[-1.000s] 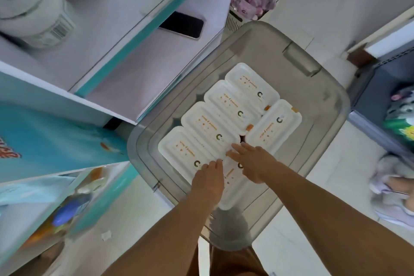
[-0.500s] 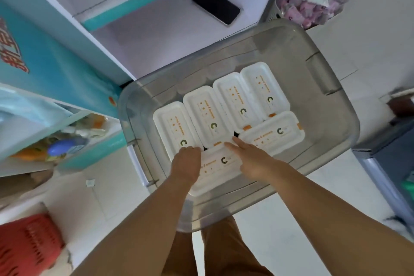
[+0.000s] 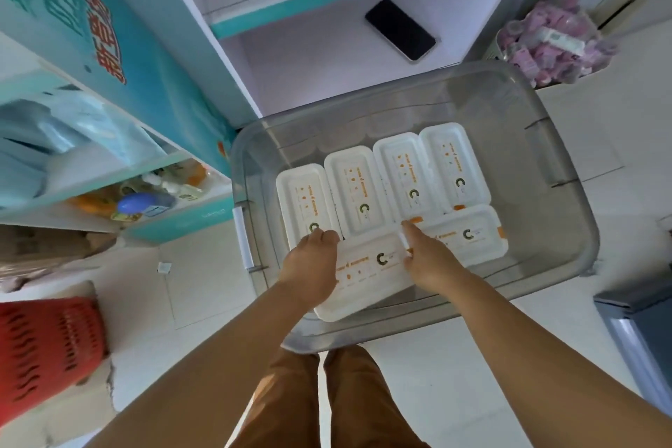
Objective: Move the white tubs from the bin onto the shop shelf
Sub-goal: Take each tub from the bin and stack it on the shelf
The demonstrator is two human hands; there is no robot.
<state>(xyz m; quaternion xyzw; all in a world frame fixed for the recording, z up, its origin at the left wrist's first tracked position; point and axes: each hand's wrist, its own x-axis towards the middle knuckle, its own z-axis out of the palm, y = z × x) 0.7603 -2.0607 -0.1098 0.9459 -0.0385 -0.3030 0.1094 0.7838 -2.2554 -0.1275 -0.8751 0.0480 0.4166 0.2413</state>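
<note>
A clear grey plastic bin (image 3: 567,229) stands on the floor and holds several flat white tubs with orange print. The nearest tub (image 3: 367,273) lies crosswise at the bin's front. My left hand (image 3: 312,262) grips its left end, fingers curled over the edge. My right hand (image 3: 425,258) holds its right end, thumb on top. Behind it a row of tubs (image 3: 352,185) lies side by side, with one more tub (image 3: 469,233) to the right. The white shop shelf (image 3: 320,65) with a teal edge is just beyond the bin.
A black phone (image 3: 400,29) lies on the shelf. A bag of pink packets (image 3: 552,40) sits right of the shelf. A red basket (image 3: 43,349) is at the lower left. Lower shelves at left hold bottles (image 3: 142,202). A grey-blue unit (image 3: 640,324) stands at right.
My hands have moved from the tops of the tubs to the two ends of the front tub and closed on it. The camera has tilted, bringing the shelf and phone more into view.
</note>
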